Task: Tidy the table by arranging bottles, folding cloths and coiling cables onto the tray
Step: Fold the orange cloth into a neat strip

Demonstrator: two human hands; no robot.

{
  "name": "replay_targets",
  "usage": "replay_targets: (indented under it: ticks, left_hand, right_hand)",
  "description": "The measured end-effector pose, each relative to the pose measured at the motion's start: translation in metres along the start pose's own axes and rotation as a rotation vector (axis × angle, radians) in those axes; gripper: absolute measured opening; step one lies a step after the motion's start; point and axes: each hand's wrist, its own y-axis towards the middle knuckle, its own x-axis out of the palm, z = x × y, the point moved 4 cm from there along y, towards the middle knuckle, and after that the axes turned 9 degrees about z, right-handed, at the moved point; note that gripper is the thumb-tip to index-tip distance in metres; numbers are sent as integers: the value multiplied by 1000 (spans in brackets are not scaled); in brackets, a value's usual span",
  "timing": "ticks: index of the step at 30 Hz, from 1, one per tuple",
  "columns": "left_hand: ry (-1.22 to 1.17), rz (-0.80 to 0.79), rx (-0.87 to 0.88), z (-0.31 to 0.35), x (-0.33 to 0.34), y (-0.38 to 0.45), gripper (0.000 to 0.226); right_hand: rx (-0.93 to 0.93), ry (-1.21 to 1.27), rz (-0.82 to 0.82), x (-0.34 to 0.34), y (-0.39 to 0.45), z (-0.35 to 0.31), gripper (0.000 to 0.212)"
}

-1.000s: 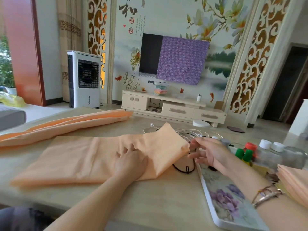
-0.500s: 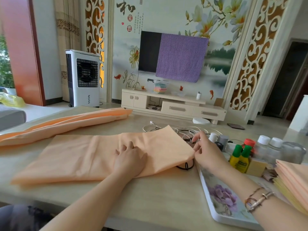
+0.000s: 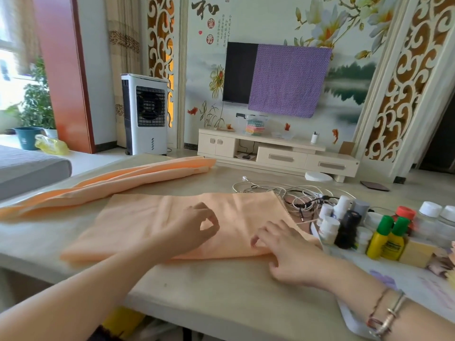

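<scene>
A peach cloth (image 3: pixel 152 217) lies folded flat on the middle of the table. My left hand (image 3: pixel 194 225) hovers just over it, fingers curled and thumb tip meeting the index finger, with nothing in it. The fingertips of my right hand (image 3: pixel 283 247) press on the cloth's near right corner. A second peach cloth (image 3: pixel 123 178) lies in a long loose bundle behind. Tangled white and black cables (image 3: pixel 290 195) lie past the cloth's far right corner. Several small bottles (image 3: pixel 379 237) stand on the floral tray (image 3: pixel 349 318) at the right.
The beige table (image 3: pixel 221 291) has bare surface in front of the cloth, up to its near edge. A grey sofa (image 3: pixel 29 168) sits beyond the left end. An air cooler (image 3: pixel 145 114) and a TV cabinet (image 3: pixel 278 153) stand farther back.
My left hand lifted off the cloth and curled its fingers. My right hand let go of the cloth's right edge and came down onto its near right corner, and the cloth now lies flatter.
</scene>
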Motion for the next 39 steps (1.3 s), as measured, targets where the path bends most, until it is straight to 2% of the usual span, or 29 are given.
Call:
replay_targets:
  ticks: [2, 4, 6, 8, 11, 14, 19, 22, 27, 29, 33, 36, 39]
  left_hand:
    - [124, -122, 52, -7, -12, -22, 22]
    - [137, -188, 32, -11, -22, -34, 32]
    - [91, -204, 7, -7, -27, -35, 42]
    - [144, -240, 60, -6, -25, -34, 51]
    - [213, -264, 123, -10, -23, -34, 50]
    - [237, -248, 159, -9, -26, -34, 44]
    - [330, -318, 127, -15, -25, -38, 61]
    - [361, -282, 109, -5, -37, -44, 57]
    - [589, -207, 22, -23, -80, -44, 38]
    - [528, -225, -85, -34, -94, -36, 27]
    - [414, -266, -156, -31, -105, -24, 31]
    - [513, -332, -241, -44, -96, -20, 31]
    - [615, -254, -304, -59, -86, -14, 24]
  right_hand:
    - [-50, -50, 57, 5, 7, -8, 45]
    - [-74, -91, 90, 10, 15, -12, 40]
    - [-61, -130, 94, 10, 20, -12, 32]
    - [-6, -169, 79, 11, 25, -12, 24]
    - [58, -180, 111, 10, 27, -11, 12]
    - [67, -162, 139, 8, 24, -10, 15]
    - [42, -136, 123, 7, 19, -11, 14]
    - [68, -7, 108, 4, 18, -6, 10]
    - [201, 119, 155, -6, 20, 10, 16]
    - [267, 170, 156, -13, 26, 14, 21]
    - [313, 265, 35, -17, 38, 17, 22]
    - [321, 162, -61, -9, 46, 16, 19]
    - [324, -24, -71, 1, 56, 15, 17]
